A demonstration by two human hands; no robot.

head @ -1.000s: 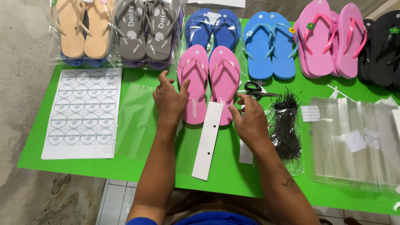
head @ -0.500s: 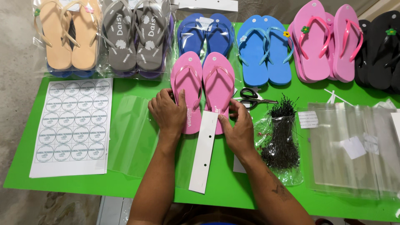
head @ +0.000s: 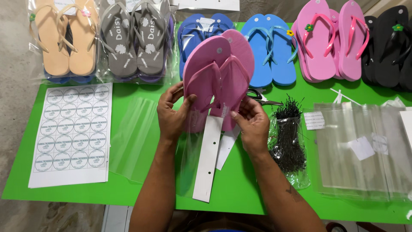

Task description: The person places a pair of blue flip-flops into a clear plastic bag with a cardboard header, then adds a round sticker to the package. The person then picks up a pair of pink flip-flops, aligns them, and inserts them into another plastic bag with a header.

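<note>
Left hand curled around the heel edge of the pink flip-flop pair, thumb pressed on the near sole. Right hand gripping the pair's other heel edge, fingertips pinched on the rim. Pair lifted off the green table, tilted, soles overlapping, toes pointing away. Directly below the pair, a long white card strip with punched holes, lying flat. Left of the pair, a clear plastic bag, then a sheet of round stickers. Right of the pair, scissors partly hidden behind the right hand, then a bag of black fasteners, then a stack of clear bags. Beyond the pair, blue flip-flops; farther left, bagged grey and tan pairs.
</note>
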